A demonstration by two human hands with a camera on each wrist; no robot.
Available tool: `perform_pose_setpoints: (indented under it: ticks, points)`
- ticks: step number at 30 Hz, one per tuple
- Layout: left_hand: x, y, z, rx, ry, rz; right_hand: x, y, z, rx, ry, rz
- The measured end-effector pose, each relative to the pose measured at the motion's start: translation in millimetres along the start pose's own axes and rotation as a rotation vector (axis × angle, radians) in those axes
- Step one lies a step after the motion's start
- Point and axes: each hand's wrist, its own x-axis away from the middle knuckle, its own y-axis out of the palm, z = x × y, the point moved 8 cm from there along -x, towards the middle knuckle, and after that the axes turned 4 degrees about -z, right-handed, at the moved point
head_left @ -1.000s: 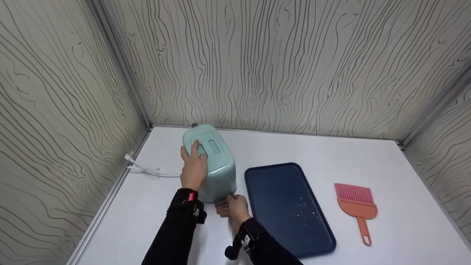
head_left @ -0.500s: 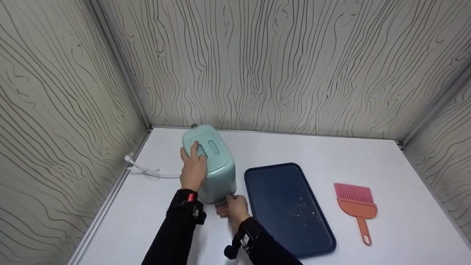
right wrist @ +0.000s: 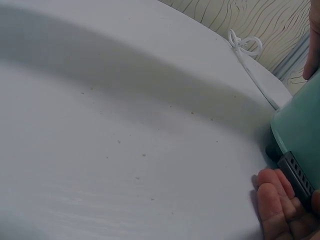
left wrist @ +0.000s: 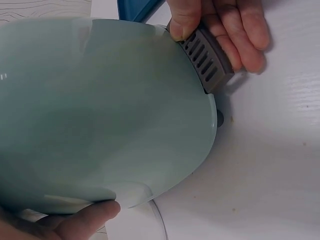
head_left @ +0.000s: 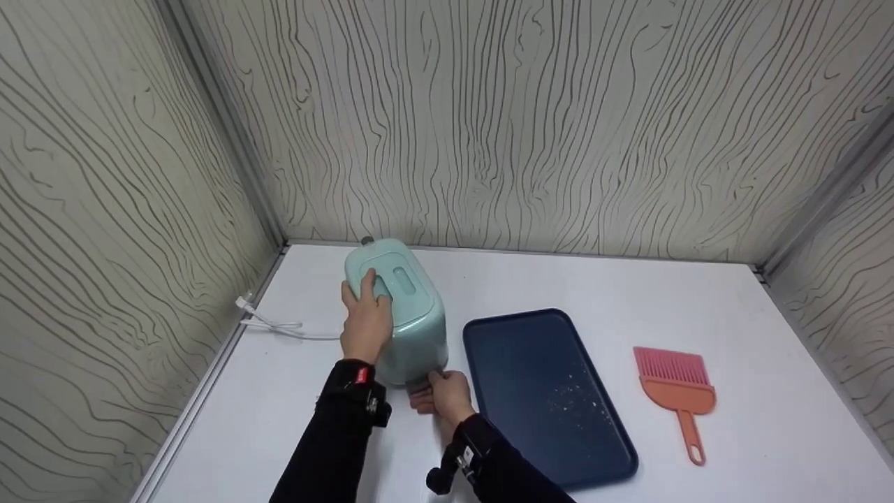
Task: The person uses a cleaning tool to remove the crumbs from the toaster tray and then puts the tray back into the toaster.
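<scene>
A mint-green toaster (head_left: 412,342) stands on the white table, its slotted top tilted into view. My left hand (head_left: 368,325) grips its upper left side, with fingers over the top by a slot; in the left wrist view a finger (left wrist: 90,220) lies along its side. At the toaster's lower near end, my right hand (head_left: 450,395) pinches the dark grey slotted end of a crumb tray (left wrist: 207,60) between thumb and fingers. That end juts out slightly from the base; the rest of it is hidden. In the right wrist view the right fingers (right wrist: 272,205) lie under it.
Right of the toaster lies a dark blue tray (head_left: 531,391) with crumbs scattered on it. A pink-and-orange brush (head_left: 677,391) lies farther right. The toaster's white cord (head_left: 279,325) runs toward the left wall. Small crumbs (right wrist: 144,155) dot the white table (right wrist: 75,165).
The view has shifted very slightly. Both hands keep their places on the toaster and the crumb tray, with no other visible movement.
</scene>
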Motion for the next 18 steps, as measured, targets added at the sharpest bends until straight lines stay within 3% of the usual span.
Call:
perform_pose_setpoints:
  ticks: [18]
  points:
    - [0.2, -0.3, -2.0, 0.001, -0.019, -0.025, -2.1, 1.2, 4.3, -0.068, 0.001, -0.034]
